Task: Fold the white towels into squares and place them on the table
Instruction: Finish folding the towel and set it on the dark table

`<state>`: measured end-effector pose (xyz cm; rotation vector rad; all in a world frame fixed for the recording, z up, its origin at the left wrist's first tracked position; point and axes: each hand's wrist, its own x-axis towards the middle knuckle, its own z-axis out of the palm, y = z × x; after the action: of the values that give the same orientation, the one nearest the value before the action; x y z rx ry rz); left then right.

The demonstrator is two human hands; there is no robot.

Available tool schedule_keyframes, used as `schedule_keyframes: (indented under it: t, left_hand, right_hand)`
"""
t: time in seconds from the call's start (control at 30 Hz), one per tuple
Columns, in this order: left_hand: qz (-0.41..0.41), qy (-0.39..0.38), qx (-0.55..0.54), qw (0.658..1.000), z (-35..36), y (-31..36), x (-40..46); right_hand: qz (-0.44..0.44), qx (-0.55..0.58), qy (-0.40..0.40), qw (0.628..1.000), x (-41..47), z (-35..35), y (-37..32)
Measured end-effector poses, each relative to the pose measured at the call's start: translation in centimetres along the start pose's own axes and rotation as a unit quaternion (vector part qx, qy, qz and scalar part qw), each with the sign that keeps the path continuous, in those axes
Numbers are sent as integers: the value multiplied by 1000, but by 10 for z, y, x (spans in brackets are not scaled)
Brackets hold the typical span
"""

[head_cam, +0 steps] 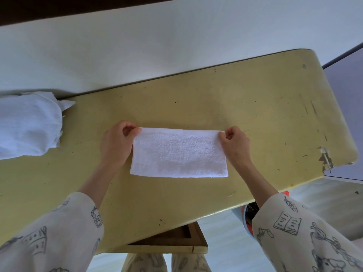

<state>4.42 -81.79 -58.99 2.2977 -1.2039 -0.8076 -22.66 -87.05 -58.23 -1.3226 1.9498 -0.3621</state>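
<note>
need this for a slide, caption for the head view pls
Both hands, left hand and right hand, pinch a white towel's far corners on a yellow table.

White towel (178, 152) flat on yellow tabletop (245, 99), folded to a rectangle. L hand (115, 144) pinches far-left corner, R hand (235, 144) pinches far-right corner. Unfolded towel pile (27, 126) at tabletop's left end, well apart.

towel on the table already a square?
No, the towel lies as a wide rectangle on the table, with the left hand and right hand pinching its far corners.
</note>
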Motion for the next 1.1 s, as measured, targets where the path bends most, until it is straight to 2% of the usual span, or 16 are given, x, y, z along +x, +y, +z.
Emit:
schedule_keyframes:
  t: [0.23,0.37,0.43,0.5,0.6,0.67,0.87,1.1]
  left_hand:
    - [-18,-5,7,1000,2,0,4]
    - [-3,42,45,998,1,8,-7]
    - [77,90,121,986,5,13,-20]
    - [179,98,179,962,16,17,-38]
    - [288,31,213,933,39,15,-59]
    - [318,-9,238,918,50,10,-62]
    - [305,-64,321,894,57,-7,-59]
    - [294,-57,330,895,60,-9,-61]
  right_hand:
    - [2,6,-3,1000,1,-1,0]
    - [11,30,6,999,0,-2,1]
    - [16,43,14,999,-2,-3,1]
    - [16,62,23,998,-4,-3,1]
    - [-1,87,38,995,-9,-2,1]
    - [-5,103,46,994,-10,-2,2]
    - [3,101,57,993,-6,2,6]
    - [11,80,59,995,-4,3,7]
